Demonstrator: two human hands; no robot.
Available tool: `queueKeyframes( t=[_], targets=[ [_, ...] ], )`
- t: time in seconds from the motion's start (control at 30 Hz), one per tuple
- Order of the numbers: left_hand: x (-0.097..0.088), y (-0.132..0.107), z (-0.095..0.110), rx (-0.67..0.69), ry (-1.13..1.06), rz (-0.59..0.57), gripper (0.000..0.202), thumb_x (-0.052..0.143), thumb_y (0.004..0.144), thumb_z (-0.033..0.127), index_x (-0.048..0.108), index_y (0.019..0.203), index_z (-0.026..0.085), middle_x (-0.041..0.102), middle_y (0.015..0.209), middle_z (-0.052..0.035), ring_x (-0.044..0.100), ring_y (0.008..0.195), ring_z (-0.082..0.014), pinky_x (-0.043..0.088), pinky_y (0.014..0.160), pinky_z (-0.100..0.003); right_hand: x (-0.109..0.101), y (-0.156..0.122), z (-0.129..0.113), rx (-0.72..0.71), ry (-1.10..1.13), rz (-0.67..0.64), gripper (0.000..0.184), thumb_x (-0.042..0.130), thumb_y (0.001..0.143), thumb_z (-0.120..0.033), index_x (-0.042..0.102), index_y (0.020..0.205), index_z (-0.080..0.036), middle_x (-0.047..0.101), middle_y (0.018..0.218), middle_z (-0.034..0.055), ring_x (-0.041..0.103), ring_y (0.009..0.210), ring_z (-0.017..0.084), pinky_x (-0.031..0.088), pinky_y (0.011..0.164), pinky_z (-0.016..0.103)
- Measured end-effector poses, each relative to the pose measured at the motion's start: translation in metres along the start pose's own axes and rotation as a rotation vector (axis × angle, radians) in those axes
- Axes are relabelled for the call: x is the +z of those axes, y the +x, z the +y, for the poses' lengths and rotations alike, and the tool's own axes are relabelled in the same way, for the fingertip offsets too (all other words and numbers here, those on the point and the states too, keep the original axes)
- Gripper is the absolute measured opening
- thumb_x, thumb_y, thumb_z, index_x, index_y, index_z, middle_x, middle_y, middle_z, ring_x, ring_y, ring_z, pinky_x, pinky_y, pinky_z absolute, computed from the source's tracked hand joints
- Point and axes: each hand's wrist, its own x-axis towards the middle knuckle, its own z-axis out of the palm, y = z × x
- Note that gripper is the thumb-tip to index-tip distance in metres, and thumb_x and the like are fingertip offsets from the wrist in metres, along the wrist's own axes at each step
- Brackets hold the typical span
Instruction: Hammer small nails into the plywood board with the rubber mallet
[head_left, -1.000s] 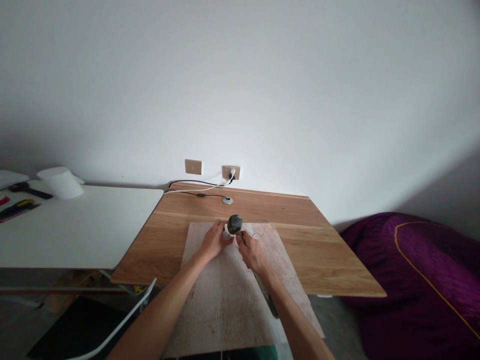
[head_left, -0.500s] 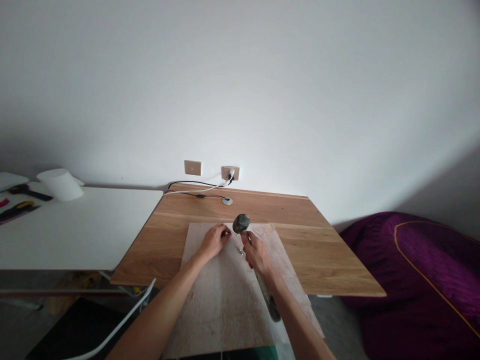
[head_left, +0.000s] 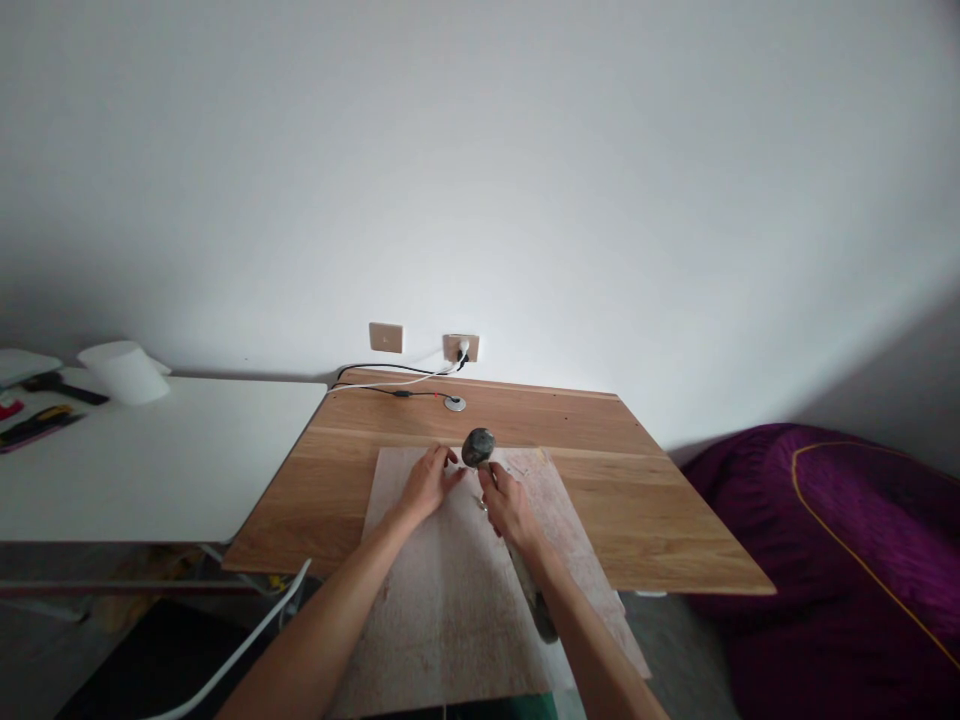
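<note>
Head view: our right hand [head_left: 508, 508] grips the hammer [head_left: 478, 446] near its head, which hangs over the board [head_left: 442, 600] toward the desk's [head_left: 675, 520] far edge. Left hand [head_left: 426, 484] fingertips pinch something tiny beside it, likely a nail. Step looks like nail setting; next calls for a light, square tap clear of fingers.

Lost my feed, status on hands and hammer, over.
Right hand shut on hammer, head raised just above the board. Left hand on board beside it, fingertips pinched; what they hold is too small to tell. Nothing between hammer and board.
</note>
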Motion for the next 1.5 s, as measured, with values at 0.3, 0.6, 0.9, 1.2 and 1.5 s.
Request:
queueKeyframes(
  t=[0.3,0.6,0.9,1.2,1.5],
  targets=[
    [-0.003,0.002,0.006,0.018,0.000,-0.083,0.012,0.062,0.091,0.011,0.071,0.085,0.018,0.070,0.086,-0.0032,0.065,0.079,-0.0180,0.046,0.073,-0.028,-0.008,-0.002,-0.002,-0.020,-0.005,0.022,0.026,0.038,0.106,-0.036,0.057,0.097,-0.022,0.055,0.063,-0.0053,0.050,0.041,0.009,0.034,0.044,0.020],
    [0.001,-0.003,0.002,-0.004,0.061,-0.038,0.047,0.080,0.078,0.017,0.061,0.121,0.021,0.061,0.113,-0.0058,0.066,0.097,-0.0226,0.052,0.080,-0.031,0.004,-0.002,-0.004,-0.042,-0.037,-0.032,0.025,0.039,0.104,-0.035,0.059,0.098,-0.022,0.059,0.067,-0.0029,0.052,0.043,0.011,0.036,0.046,0.022],
    [0.001,0.000,0.002,-0.007,0.042,-0.004,0.007,0.073,0.086,0.018,0.066,0.087,0.019,0.062,0.090,-0.0014,0.063,0.083,-0.0185,0.046,0.075,-0.029,-0.004,-0.001,-0.002,-0.033,0.039,0.034,0.028,0.036,0.104,-0.039,0.058,0.104,-0.022,0.058,0.065,-0.0030,0.053,0.041,0.012,0.033,0.037,0.020],
    [0.001,0.003,0.005,0.000,0.051,-0.068,0.011,0.065,0.089,0.011,0.069,0.084,0.019,0.068,0.089,-0.0023,0.066,0.084,-0.0187,0.048,0.077,-0.028,-0.004,-0.002,-0.002,-0.073,0.042,0.032,0.029,0.038,0.104,-0.044,0.056,0.094,-0.023,0.055,0.059,-0.0042,0.052,0.041,0.013,0.035,0.041,0.022],
    [0.003,-0.002,-0.003,0.030,0.041,-0.016,0.048,0.077,0.078,0.016,0.059,0.122,0.020,0.060,0.120,-0.0079,0.066,0.101,-0.0231,0.053,0.084,-0.033,0.008,-0.004,-0.002,-0.097,-0.076,0.001,0.026,0.039,0.104,-0.037,0.059,0.100,-0.022,0.060,0.063,-0.0008,0.058,0.049,0.015,0.038,0.050,0.024]
  ],
)
